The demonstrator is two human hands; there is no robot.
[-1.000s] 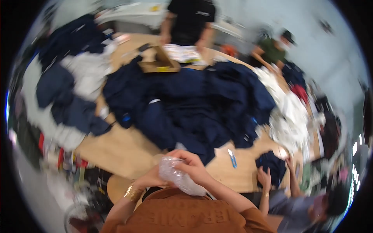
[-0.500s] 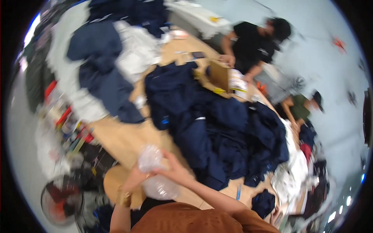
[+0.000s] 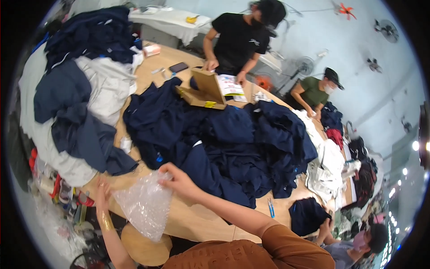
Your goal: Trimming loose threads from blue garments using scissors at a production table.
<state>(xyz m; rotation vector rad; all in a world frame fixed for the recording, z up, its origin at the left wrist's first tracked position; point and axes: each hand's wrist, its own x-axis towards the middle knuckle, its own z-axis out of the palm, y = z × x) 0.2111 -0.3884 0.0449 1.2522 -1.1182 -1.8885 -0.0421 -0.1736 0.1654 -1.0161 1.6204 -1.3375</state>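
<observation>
A crumpled piece of clear bubble wrap [image 3: 145, 206] hangs over the near edge of the wooden table. My right hand [image 3: 175, 181] pinches its upper right corner between thumb and fingers. Off the wrap's left side is my left hand [image 3: 103, 190], fingers stretched out and apart from the wrap, a gold-coloured band on its wrist. A big heap of navy blue garments [image 3: 233, 143] lies on the table just beyond my right hand. Between my arms and below the wrap, a round wooden stool seat [image 3: 145, 246] shows.
Blue snips [image 3: 271, 208] lie right of my forearm. Grey garments [image 3: 85, 130] and white cloth [image 3: 105, 89] are piled left. Across the table, a person in black [image 3: 237, 42] handles an open cardboard box [image 3: 208, 92]. Another person's hand [image 3: 323, 228] holds dark cloth at right.
My hands, earlier together on the bunched bubble wrap, have moved apart. The left hand has gone left off the wrap; the right holds it spread out. The view has shifted.
</observation>
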